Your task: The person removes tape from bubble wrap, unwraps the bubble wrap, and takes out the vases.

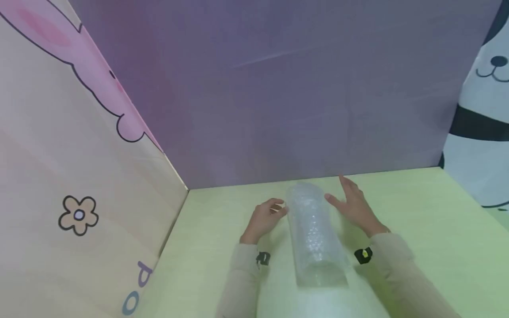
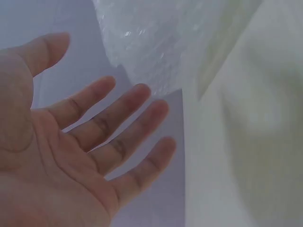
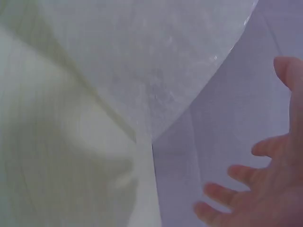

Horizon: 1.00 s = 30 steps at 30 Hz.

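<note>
A roll of clear bubble wrap point(image 1: 312, 229) lies lengthwise on the pale table, its near end loosely rounded. To its left is my left hand point(image 1: 263, 217), fingertips close to the far part of the roll; in the left wrist view the palm shows, fingers extended and holding nothing, with the bubble wrap point(image 2: 147, 42) just past the fingertips. On the other side my right hand point(image 1: 354, 206) has its thumb toward the roll and its fingers spread. The right wrist view has those spread fingers apart from the bubble wrap point(image 3: 156, 61).
The light wood-grain table point(image 1: 429, 247) meets a purple-grey back panel point(image 1: 278, 97). A left side panel point(image 1: 39, 168) carries a printed flower and letters. A panda print point(image 1: 481, 150) covers the right side. Black wrist devices point(image 1: 363, 255) sit below both sleeves.
</note>
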{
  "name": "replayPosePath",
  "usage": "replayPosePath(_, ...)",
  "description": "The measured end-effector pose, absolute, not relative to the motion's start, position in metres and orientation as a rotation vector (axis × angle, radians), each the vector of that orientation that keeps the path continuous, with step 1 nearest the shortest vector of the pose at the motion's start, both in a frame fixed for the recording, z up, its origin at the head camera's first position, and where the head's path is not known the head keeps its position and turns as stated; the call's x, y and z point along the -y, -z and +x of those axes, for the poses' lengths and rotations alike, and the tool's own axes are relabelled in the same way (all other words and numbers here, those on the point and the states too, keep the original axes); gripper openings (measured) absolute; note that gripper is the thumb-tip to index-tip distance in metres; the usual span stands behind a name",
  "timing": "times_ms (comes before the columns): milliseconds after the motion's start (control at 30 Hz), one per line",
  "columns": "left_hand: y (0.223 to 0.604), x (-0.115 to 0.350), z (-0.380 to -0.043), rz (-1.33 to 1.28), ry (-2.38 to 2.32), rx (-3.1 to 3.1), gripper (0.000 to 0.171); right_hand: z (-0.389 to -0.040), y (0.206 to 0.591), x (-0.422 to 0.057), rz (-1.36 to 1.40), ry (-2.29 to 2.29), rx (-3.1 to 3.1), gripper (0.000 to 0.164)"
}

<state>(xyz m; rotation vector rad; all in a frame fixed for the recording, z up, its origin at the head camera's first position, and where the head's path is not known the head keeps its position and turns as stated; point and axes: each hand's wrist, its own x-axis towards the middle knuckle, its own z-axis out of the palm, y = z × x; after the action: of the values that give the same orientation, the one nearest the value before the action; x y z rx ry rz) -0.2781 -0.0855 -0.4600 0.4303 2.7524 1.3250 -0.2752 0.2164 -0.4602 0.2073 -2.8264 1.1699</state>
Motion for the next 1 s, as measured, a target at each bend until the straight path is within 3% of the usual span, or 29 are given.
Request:
replayPosePath(233, 0.473, 0.083, -0.267, 0.447, -1.289, -2.640, 0.055, -0.260, 0.472, -0.212, 0.272, -1.425, 2.864, 0.090)
replayPosePath(400, 0.473, 0.087, -0.264, 0.428, -1.258, -2.536, 0.050, -0.250, 0.466, -0.214, 0.322, -1.529, 2.970, 0.073)
replayPosePath(533, 0.472, 0.087, -0.265, 0.429, -1.168, -2.400, 0.055, -0.247, 0.459, -0.210, 0.368, -1.625, 3.047, 0.064)
replayPosePath(733, 0.475, 0.080, -0.260, 0.455, -1.097, -2.226, 0.072, -0.244, 0.459, -0.204, 0.384, -1.663, 3.089, 0.067)
replayPosePath(1000, 0.469, 0.070, -0.255, 0.467, -1.175, -2.181, 0.064, -0.245, 0.458, -0.198, 0.435, -1.698, 3.050, 0.067)
